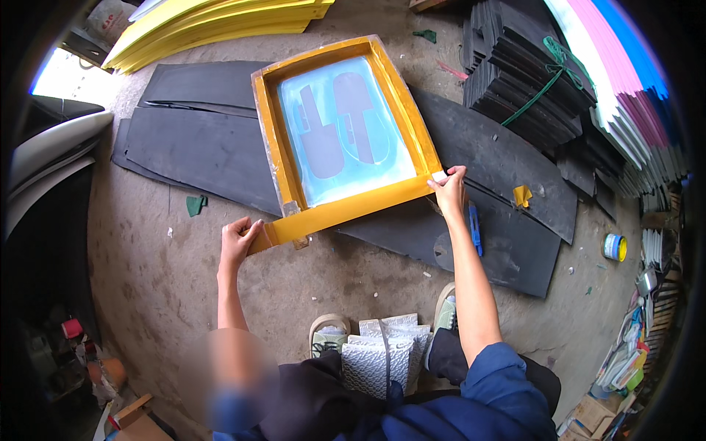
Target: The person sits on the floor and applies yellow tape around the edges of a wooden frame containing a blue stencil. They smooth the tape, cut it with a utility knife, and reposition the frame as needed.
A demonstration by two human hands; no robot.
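Observation:
A screen-printing frame with its sides wrapped in amber tape lies on black sheets. Its light blue mesh bears grey shoe-sole-like shapes. A wide strip of amber tape runs along the frame's near side, stretched between my two hands. The strip's left end sticks out past the near left corner, and my left hand is closed on it. At the near right corner, my right hand pinches the strip's other end, beside a small white patch. The undersides of my fingers are hidden.
Black foam sheets cover the floor under the frame. A blue cutter knife lies right of my right forearm, near a crumpled yellow scrap. Black sheet stacks stand far right; a small tin lies right. Silvery padding sits between my shoes.

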